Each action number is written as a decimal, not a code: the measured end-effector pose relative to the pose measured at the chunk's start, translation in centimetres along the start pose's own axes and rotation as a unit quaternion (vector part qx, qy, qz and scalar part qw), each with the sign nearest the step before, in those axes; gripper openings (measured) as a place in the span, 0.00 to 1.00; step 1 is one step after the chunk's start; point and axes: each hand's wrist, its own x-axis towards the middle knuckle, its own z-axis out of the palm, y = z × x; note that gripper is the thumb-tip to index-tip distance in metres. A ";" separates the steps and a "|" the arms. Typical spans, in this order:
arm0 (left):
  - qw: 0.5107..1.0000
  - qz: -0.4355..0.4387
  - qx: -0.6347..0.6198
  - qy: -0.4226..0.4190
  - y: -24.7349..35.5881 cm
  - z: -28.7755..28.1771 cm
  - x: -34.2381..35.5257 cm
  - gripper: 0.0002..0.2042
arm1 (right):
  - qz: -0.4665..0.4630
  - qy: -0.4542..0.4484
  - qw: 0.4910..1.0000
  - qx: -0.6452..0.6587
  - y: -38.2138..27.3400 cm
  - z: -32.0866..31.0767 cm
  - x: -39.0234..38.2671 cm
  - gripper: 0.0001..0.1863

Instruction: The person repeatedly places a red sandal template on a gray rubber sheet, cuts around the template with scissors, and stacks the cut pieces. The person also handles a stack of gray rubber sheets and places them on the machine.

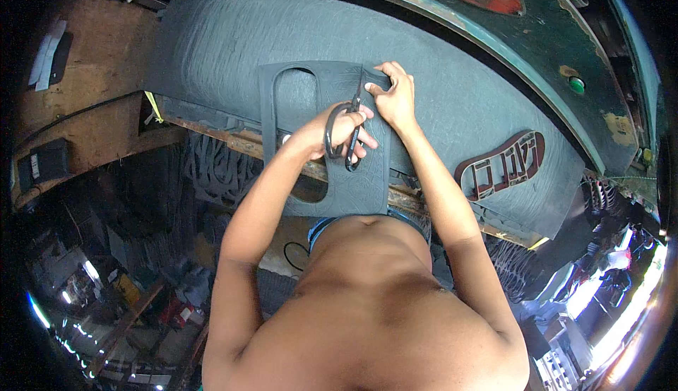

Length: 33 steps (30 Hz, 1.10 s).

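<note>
My left hand (337,128) is closed around a pair of scissors (330,131) with black handles. The scissors point away from me, their blades at a slit in a dark grey rubber-like sheet (343,179). Rounded openings pierce this sheet on its left side and near its front. Its far right corner is pinched by my right hand (397,98), thumb on top, just right of the slit. The near part of the sheet hangs past the bench edge toward my waist. How far the blades are apart is hard to make out.
Under the sheet lies a broad grey bench surface (438,87). A sole-shaped metal cutting die (503,166) rests on it at the right. Behind it curves a green machine frame (522,73) with a green button (577,85). Grey offcuts (219,168) hang below the bench at the left.
</note>
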 end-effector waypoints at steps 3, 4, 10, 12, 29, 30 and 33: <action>0.999 -0.019 0.027 -0.009 1.2 -0.8 0.3 0.21 | -0.033 0.023 0.999 -0.002 0.2 0.4 -0.4 0.17; 0.999 -0.019 0.043 -0.004 1.6 -0.9 0.6 0.21 | -0.033 0.030 0.999 -0.005 0.3 0.4 -0.4 0.17; 0.995 0.015 0.081 0.048 1.5 -0.7 0.8 0.22 | -0.055 0.015 0.998 0.023 0.5 -0.4 -0.4 0.17; 0.997 0.035 0.047 0.049 1.2 -0.7 -0.5 0.25 | -0.029 -0.020 0.999 0.030 0.5 -0.7 -0.3 0.19; 0.844 0.214 0.191 0.454 -1.7 -12.8 -7.8 0.31 | -0.418 -0.051 0.898 -0.126 -20.0 -18.0 -10.2 0.16; 0.841 0.178 0.226 0.459 -1.8 -13.7 -6.7 0.32 | -0.402 -0.123 0.886 -0.193 -19.3 -14.9 -10.4 0.18; 0.742 0.206 0.412 0.486 -2.2 -15.5 -3.4 0.30 | -0.277 -0.120 0.937 -0.175 -14.5 -4.5 -7.8 0.20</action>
